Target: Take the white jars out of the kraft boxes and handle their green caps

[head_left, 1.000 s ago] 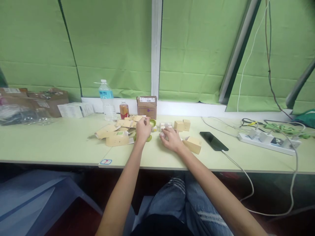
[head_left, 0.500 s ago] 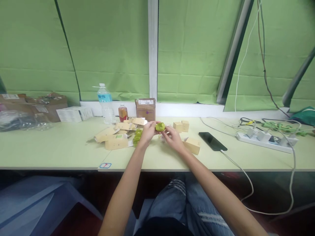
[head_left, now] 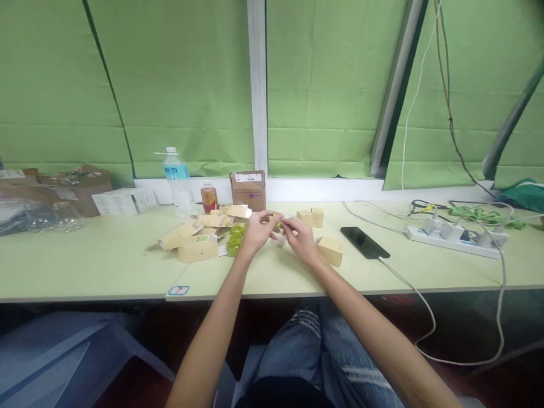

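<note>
My left hand is closed around a small yellow-green round piece, which its fingers now mostly cover. My right hand pinches at the near side of the same piece, its thumb and fingertips pressed together. More green pieces stand in a row just left of my left hand. Beneath my hands lies some clear plastic, partly hidden. Close to my right wrist sits a small tan box.
Flattened tan cartons are heaped on the left. Two small tan boxes stand behind my right hand. A phone on a white cable and a power strip lie to the right. Behind are a water bottle and a brown carton.
The green piece has turned in my fingers, from its hollow face showing to being mostly covered. My left fingers have closed over it, and the view has shifted slightly.
</note>
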The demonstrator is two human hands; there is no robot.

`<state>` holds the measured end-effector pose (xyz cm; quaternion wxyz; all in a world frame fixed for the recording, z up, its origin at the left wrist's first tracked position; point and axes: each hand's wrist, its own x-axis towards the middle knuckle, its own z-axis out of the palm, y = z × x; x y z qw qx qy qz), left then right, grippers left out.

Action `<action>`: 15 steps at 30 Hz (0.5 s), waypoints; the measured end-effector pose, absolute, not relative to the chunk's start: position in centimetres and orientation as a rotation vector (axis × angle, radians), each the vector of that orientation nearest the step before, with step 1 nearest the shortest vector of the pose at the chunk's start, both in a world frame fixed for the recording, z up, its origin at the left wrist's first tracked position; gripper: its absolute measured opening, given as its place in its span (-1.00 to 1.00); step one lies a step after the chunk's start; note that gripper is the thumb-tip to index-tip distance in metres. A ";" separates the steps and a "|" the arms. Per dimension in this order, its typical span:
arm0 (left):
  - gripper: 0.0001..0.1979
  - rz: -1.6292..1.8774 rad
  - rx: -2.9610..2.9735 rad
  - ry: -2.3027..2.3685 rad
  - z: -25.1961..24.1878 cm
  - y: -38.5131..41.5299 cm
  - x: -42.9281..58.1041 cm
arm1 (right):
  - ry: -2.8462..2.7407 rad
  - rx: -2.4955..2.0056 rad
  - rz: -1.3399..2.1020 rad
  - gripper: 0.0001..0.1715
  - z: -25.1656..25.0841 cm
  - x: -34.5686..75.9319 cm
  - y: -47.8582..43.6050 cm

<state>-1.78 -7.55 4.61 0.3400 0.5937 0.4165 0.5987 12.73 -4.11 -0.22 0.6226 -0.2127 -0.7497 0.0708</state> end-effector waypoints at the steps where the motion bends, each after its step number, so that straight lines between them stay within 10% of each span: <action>1: -0.49 1.544 1.523 1.064 4.6 -7.6 -1.8 | -1.730 -0.487 0.159 -0.71 -0.3 12.8 -4.0; 15: -0.55 1.368 1.308 0.905 5.4 -7.7 -4.3 | -1.628 -0.453 0.558 -0.67 0.2 12.6 -4.8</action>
